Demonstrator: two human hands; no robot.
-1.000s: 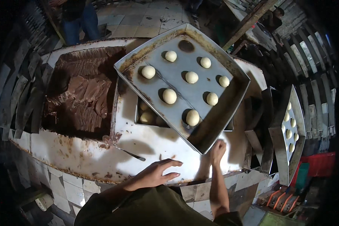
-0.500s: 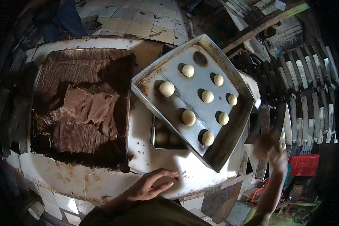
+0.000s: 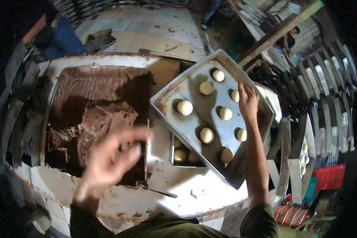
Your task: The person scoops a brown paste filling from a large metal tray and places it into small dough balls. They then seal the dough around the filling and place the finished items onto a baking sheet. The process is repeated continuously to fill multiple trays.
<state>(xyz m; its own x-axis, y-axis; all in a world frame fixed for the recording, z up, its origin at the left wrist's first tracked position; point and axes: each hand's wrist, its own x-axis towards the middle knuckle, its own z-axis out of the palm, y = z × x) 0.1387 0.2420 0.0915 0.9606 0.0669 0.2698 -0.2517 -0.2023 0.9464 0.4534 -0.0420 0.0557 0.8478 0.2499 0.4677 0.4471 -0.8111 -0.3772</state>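
Right hand (image 3: 248, 102) over one tray (image 3: 226, 129), eight balls (image 3: 207, 135) visible.

The metal tray (image 3: 200, 116) is showing a dull, stained finish around smooth, matt dough balls (image 3: 185, 107). The brown paste (image 3: 107, 117) is looking ridged and faintly glossy. The bench (image 3: 194, 180) is shining smooth between rough smears.

L hand (image 3: 111, 158): blurred, fingers apart, above bin (image 3: 146, 170) w/ brown paste (image 3: 107, 115).
R hand (image 3: 249, 103): over upper tray (image 3: 192, 123), fingertips at 1 dough ball (image 3: 235, 96); contact unclear.
Upper tray: 8 balls vis.; diag. atop lower tray (image 3: 188, 166).
Utensil (image 3: 164, 194): near bin, on tabletop (image 3: 210, 190).
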